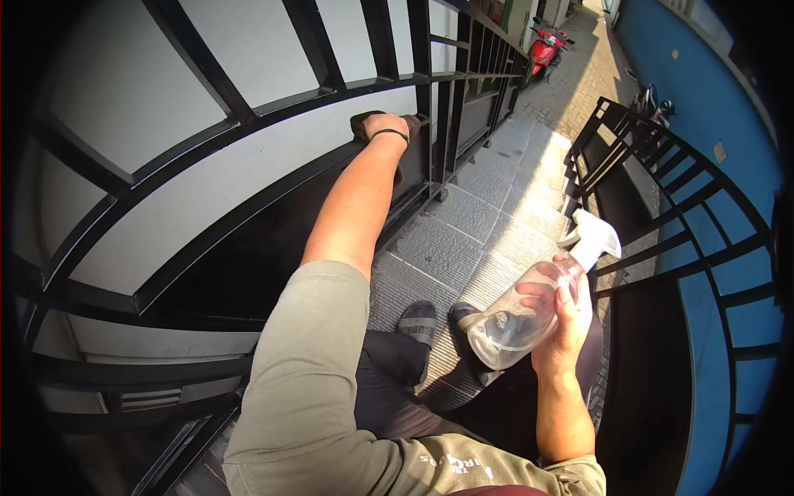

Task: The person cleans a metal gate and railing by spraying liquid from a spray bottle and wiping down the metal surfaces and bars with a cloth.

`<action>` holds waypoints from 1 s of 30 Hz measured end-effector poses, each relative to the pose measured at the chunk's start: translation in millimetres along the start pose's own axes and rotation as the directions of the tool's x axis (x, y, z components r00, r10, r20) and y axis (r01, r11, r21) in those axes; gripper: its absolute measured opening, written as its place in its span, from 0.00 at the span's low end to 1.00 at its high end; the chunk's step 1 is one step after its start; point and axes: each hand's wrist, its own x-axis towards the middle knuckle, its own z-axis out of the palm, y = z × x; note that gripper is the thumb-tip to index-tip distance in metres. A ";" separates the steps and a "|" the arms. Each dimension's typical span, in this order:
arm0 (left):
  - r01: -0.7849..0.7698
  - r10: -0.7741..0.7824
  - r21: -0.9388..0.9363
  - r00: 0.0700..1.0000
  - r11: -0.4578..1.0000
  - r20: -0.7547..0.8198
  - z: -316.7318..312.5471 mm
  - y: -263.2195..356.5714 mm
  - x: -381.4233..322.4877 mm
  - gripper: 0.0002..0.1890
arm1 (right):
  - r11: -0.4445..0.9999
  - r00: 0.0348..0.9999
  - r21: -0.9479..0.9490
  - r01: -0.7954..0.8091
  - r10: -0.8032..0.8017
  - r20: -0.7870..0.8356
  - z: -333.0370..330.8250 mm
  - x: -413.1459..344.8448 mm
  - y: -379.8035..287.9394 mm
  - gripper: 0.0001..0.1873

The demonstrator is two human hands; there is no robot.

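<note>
My left hand [386, 126] is closed on a dark cloth [363, 126], pressed against a rail of the black metal railing [279, 115] on the left. A dark band circles that wrist. In my right hand [567, 310] is a clear plastic spray bottle [512, 316] with a white trigger head [592, 239]. The fingers wrap around its neck and upper body, and the bottle tilts with its base toward the lower left. Some liquid seems to lie near the base. The cloth's far side is partly hidden by my hand and forearm.
Below me, tiled stairs [462, 226] lead down to a paved lane [574, 93]. A second black railing [688, 242] runs along the right, before a blue wall [701, 68]. A red scooter [546, 53] stands at the far end; another parked vehicle [651, 111] is beside the wall.
</note>
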 end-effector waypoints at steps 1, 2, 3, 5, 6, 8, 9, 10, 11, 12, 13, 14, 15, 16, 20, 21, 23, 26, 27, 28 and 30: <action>0.007 -0.007 -0.011 1.000 1.000 0.007 -7.6 -6.2 -14.3 0.17 | 1.000 1.000 0.003 0.010 -0.010 0.001 1.2 -0.7 0.7 0.33; 0.016 -0.015 -0.022 1.000 1.000 0.016 -14.2 -13.6 -28.9 0.17 | 1.000 1.000 0.010 0.027 -0.027 0.008 2.1 -0.2 1.8 0.31; 0.014 -0.014 -0.021 1.000 1.000 0.028 -16.8 -27.2 -40.9 0.17 | 0.999 0.999 0.019 0.032 -0.032 0.020 3.6 -1.9 4.6 0.30; 0.025 -0.026 -0.025 1.000 0.999 -0.013 -28.6 -39.3 -75.2 0.19 | 0.996 0.999 -0.078 0.044 -0.044 0.003 3.3 -0.6 9.2 0.33; 0.029 -0.029 -0.016 1.000 0.999 -0.009 -27.5 -55.0 -88.7 0.19 | 0.995 0.999 -0.087 0.046 -0.046 0.002 6.0 -1.2 10.2 0.32; 0.045 -0.045 -0.012 0.999 0.999 -0.010 -29.2 -78.7 -112.5 0.20 | 0.992 0.997 -0.105 0.065 -0.068 -0.022 7.7 -0.6 12.9 0.31; 0.061 -0.061 -0.017 0.998 0.998 -0.016 -33.4 -84.9 -127.3 0.21 | 0.990 0.995 -0.112 0.084 -0.089 -0.042 5.2 1.2 15.0 0.31; 0.062 -0.062 -0.003 0.998 0.998 -0.009 -40.8 -88.8 -143.5 0.21 | 0.988 0.992 -0.098 0.117 -0.121 -0.026 -1.3 3.8 15.8 0.30; 0.066 -0.066 0.013 0.998 0.998 -0.001 -45.9 -95.0 -159.7 0.21 | 0.986 0.990 -0.097 0.138 -0.142 -0.028 -4.8 4.0 15.8 0.30; 0.091 -0.090 0.026 0.996 0.996 -0.008 -45.2 -108.3 -171.9 0.22 | 0.983 0.987 -0.092 0.157 -0.160 -0.028 -5.9 3.9 17.5 0.29; 0.105 -0.104 0.039 0.994 0.994 -0.020 -47.4 -118.9 -183.8 0.22 | 0.980 0.982 -0.089 0.180 -0.184 -0.037 -7.6 3.8 17.2 0.29; 0.110 -0.109 0.045 0.994 0.993 -0.025 -49.4 -129.6 -196.2 0.22 | 0.977 0.979 -0.074 0.198 -0.201 -0.039 -10.0 2.6 16.5 0.29; 0.112 -0.111 0.055 0.994 0.992 -0.026 -50.5 -138.7 -207.3 0.22 | 0.976 0.976 -0.057 0.211 -0.214 -0.045 -12.9 1.6 17.8 0.29; 0.131 -0.129 0.064 0.991 0.989 -0.030 -53.3 -149.6 -220.1 0.21 | 0.971 0.971 -0.055 0.233 -0.235 -0.043 -14.8 0.7 16.8 0.29; 0.168 -0.165 0.047 0.984 0.985 -0.061 -64.4 -178.1 -269.3 0.20 | 0.963 0.963 0.033 0.268 -0.267 -0.024 -28.6 -1.6 14.3 0.26; 0.183 -0.180 0.055 0.983 0.982 -0.046 -65.6 -189.3 -278.3 0.20 | 0.968 0.969 0.058 0.246 -0.247 0.009 -28.6 -3.5 15.8 0.26; 0.188 -0.184 0.063 0.981 0.980 -0.055 -69.8 -200.0 -301.8 0.20 | 0.968 0.974 0.172 0.183 -0.202 0.100 -30.7 -10.7 14.3 0.25; 0.161 -0.158 0.068 0.987 0.985 -0.039 -74.6 -233.7 -327.2 0.22 | 0.962 0.933 0.247 0.116 -0.191 0.304 -39.8 -14.3 12.6 0.22; 0.144 -0.141 0.087 0.989 0.986 -0.038 -78.5 -235.5 -334.6 0.23 | 0.964 0.915 0.240 0.113 -0.195 0.352 -46.7 -15.6 12.1 0.20; 0.144 -0.140 0.054 0.988 0.988 -0.071 -78.3 -220.1 -330.8 0.23 | 0.977 0.937 0.201 0.078 -0.140 0.319 -56.3 -19.3 7.2 0.19; 0.183 -0.173 0.077 0.978 0.980 -0.120 -76.9 -233.2 -340.0 0.24 | 0.993 0.958 0.118 -0.016 -0.019 0.286 -46.5 -25.0 -0.9 0.19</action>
